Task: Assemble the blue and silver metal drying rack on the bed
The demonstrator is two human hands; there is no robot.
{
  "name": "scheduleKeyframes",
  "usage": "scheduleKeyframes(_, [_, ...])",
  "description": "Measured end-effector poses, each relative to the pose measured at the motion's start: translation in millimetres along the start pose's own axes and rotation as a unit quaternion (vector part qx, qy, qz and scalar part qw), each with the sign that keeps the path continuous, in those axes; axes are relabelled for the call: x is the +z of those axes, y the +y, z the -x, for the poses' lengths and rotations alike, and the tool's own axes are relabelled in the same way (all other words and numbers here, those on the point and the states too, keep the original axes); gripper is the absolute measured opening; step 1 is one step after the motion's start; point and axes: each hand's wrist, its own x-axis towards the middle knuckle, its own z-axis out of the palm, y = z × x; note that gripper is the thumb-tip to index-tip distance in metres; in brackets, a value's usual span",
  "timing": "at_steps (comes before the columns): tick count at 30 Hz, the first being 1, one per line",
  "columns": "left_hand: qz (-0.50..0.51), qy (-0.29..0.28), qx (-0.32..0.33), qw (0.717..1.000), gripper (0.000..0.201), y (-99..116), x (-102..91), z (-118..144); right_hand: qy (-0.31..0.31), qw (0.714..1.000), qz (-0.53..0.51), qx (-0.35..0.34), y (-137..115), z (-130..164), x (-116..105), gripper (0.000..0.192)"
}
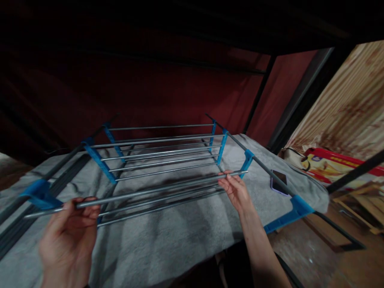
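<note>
Metal tube (156, 190) held crosswise before the rods of a blue-bracketed rack (150, 154), left hand (70, 236) gripping near one end, right hand (236, 190) pinching near the other, grey cloth (180, 236) beneath, phone (279, 182) at right, dark red curtain (180, 88) behind

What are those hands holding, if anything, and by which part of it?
A metal rod: the left grip has it near its left end, the right grip near its right end, both tips sticking out beyond.
</note>
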Motion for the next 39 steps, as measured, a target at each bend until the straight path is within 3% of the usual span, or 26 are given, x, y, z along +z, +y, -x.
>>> scheduleKeyframes(3, [0.084, 0.018, -0.034, 0.996, 0.008, -0.9, 0.0, 5.4, 0.010, 1.000, 0.007, 0.023, 3.1, 8.3, -8.8, 0.029])
scheduleKeyframes(7, [0.112, 0.029, -0.067, 0.991, 0.008, -6.5, -5.6, 9.2, 0.024, 0.999, 0.012, 0.041, 8.1, 13.6, -21.1, 0.024])
scheduleKeyframes(11, [0.099, -0.004, -0.047, 0.994, 0.003, -15.3, -13.4, 11.3, 0.055, 0.997, 0.024, 0.057, 13.4, 12.0, -33.6, 0.022])
scheduleKeyframes(20, [0.106, -0.095, -0.002, 0.990, 0.016, -32.0, -25.7, 10.0, 0.071, 0.993, 0.027, 0.086, 13.9, 8.3, -56.1, 0.026])
scheduleKeyframes(29, [0.088, -0.110, -0.002, 0.990, 0.024, -37.5, -30.1, 16.2, 0.111, 0.990, 0.075, 0.055, 17.7, 6.2, -66.4, 0.028])
scheduleKeyframes(33, [0.106, -0.098, 0.002, 0.990, 0.022, -40.5, -31.1, 15.6, 0.099, 0.991, 0.089, 0.034, 18.7, 7.8, -67.1, 0.019])
scheduleKeyframes(39, [0.116, -0.091, 0.022, 0.989, 0.023, -40.7, -30.1, 15.7, 0.100, 0.991, 0.081, 0.045, 14.8, 4.4, -67.2, 0.023])
